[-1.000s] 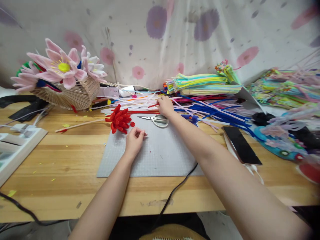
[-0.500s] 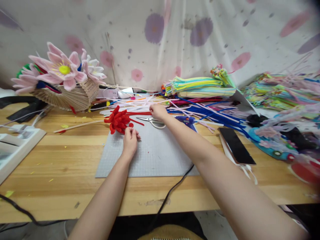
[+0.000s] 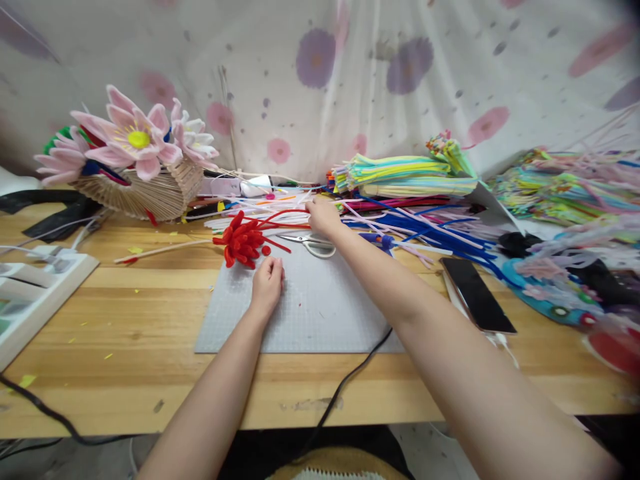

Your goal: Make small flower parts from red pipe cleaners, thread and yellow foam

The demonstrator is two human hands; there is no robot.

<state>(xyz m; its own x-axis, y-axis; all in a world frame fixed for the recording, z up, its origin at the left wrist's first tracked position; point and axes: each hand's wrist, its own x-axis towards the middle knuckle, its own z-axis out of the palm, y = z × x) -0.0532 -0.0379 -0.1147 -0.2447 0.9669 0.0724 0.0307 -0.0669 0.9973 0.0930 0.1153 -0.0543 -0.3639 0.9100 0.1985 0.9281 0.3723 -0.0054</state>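
Observation:
My right hand (image 3: 323, 217) reaches over the back of the grey cutting mat (image 3: 320, 307), its fingers pinched on a red pipe cleaner (image 3: 287, 213) that bows up off the pile. Beneath that hand lie scissors (image 3: 320, 249) with pale handles. My left hand (image 3: 269, 283) rests on the mat in a loose fist, and nothing shows in it. Just beyond its knuckles is a small red coil (image 3: 266, 251), apart from the fingers. A red pipe-cleaner flower (image 3: 241, 240) on a pale stick (image 3: 160, 252) lies at the mat's back left corner.
A blue glue gun (image 3: 377, 241) sits behind my right forearm. Bundles of pipe cleaners (image 3: 410, 175) line the back. A phone (image 3: 477, 295) lies right, a power strip (image 3: 45, 300) left. Pink flowers (image 3: 127, 137) stand back left. A black cable (image 3: 345, 383) crosses the front edge.
My right hand has lifted slightly, raising the red pipe cleaner into a bow. My left hand has drawn back a little from the red coil, and its fingers have curled in. The view has shifted slightly.

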